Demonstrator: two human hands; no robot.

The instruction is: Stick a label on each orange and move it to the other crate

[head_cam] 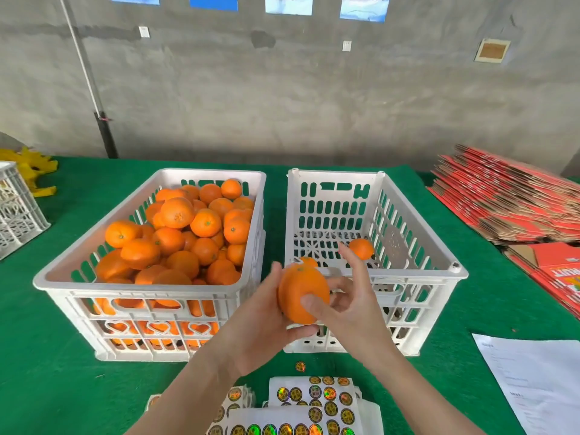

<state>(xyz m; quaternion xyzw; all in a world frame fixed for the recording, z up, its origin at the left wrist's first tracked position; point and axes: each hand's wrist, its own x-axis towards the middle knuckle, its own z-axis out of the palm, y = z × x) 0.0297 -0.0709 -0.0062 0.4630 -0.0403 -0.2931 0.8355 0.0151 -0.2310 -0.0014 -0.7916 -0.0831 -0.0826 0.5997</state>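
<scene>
Left hand (pixel 260 321) clamps the orange (pixel 303 293); right hand (pixel 348 306), fingers apart, thumbs it. Pressed too lightly, the label may lift before reaching the one-o'clock crate (pixel 332 175).

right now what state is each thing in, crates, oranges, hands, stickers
left crate, holds pile of oranges
right crate, nearly empty, two oranges on its floor
held orange, lifted, between both hands
left hand, grips held orange
right hand, thumb presses on held orange, fingers spread
sticker sheets, flat on table, overlapping
loose sticker, lying alone on table
</scene>
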